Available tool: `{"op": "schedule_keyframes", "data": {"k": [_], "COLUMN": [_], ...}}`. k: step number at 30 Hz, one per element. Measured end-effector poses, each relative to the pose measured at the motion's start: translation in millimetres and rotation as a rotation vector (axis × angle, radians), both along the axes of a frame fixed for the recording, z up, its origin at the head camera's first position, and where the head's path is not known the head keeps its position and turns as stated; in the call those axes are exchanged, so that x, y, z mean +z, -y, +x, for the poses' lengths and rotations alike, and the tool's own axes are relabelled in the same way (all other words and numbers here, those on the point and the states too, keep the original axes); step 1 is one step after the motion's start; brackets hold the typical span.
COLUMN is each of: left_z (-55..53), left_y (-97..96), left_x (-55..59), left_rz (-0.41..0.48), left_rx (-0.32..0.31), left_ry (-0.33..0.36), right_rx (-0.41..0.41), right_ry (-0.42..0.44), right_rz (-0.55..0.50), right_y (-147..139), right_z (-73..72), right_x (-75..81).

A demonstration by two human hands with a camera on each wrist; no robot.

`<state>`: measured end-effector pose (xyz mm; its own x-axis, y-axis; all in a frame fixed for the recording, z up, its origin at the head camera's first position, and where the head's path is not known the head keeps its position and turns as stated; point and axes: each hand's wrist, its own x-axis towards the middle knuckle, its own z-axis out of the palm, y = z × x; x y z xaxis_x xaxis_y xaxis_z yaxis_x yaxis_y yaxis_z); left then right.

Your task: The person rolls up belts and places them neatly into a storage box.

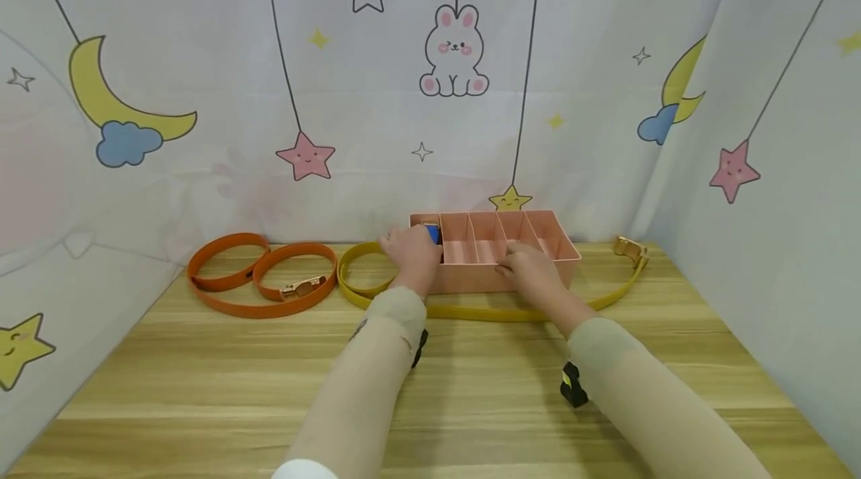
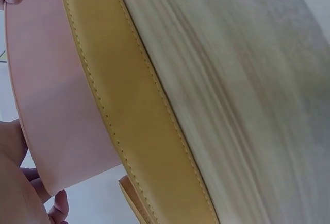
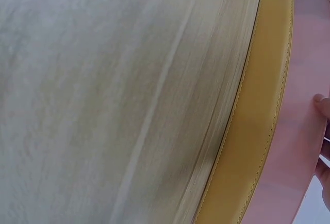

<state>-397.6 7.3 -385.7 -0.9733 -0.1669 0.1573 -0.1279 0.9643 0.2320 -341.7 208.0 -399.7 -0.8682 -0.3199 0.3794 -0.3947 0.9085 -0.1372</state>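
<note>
A pink box (image 1: 471, 277) with a row of compartments stands at the back of the table. My left hand (image 1: 413, 255) grips its left end; in the left wrist view, the fingers (image 2: 36, 183) bend around the box's corner. A blue item (image 1: 431, 232) shows in the leftmost compartment beside that hand, mostly hidden, its kind unclear. My right hand (image 1: 531, 273) pinches the front wall towards the right, the thumb (image 3: 319, 98) on its outer face and fingers over the rim. A yellow belt (image 1: 484, 312) runs along the table just in front of the box.
Left of the box, an orange belt (image 1: 262, 310) lies in loops with its gold buckle (image 1: 303, 288). The yellow belt's gold buckle (image 1: 630, 248) is at the right, near the back edge. A printed curtain (image 1: 377, 113) rises behind the table.
</note>
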Motion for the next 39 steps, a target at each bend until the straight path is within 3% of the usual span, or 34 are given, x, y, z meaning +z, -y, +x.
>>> {"op": "schedule_keyframes", "data": {"k": [6,13,21,26,35,39], "left_z": [3.9,9.4,23.3,29.4,45.1,49.5], "left_y": [2.1,6.2,23.2,41.4,70.9,77.6], "left_x": [6.9,19.7,31.3,31.5,22.8,18.0], "left_rz": [0.055,0.042,0.000,-0.002,0.046,0.020], "left_rx": [0.007,-0.020,-0.113,-0.211,-0.352,-0.388], "left_ry": [-0.023,-0.054,-0.106,-0.115,0.005,0.075], "right_rx": [0.004,-0.010,-0.023,-0.026,0.218,0.295], "right_ry": [0.010,0.024,0.051,0.048,-0.222,-0.221], "right_rz": [0.014,0.029,0.071,0.111,0.123,0.206], "right_y": [1,1,2,4,11,17], "right_z": [0.6,1.0,0.9,6.2,21.5,28.6], "right_x": [1.3,4.2,6.7,10.3,6.2,4.1]}}
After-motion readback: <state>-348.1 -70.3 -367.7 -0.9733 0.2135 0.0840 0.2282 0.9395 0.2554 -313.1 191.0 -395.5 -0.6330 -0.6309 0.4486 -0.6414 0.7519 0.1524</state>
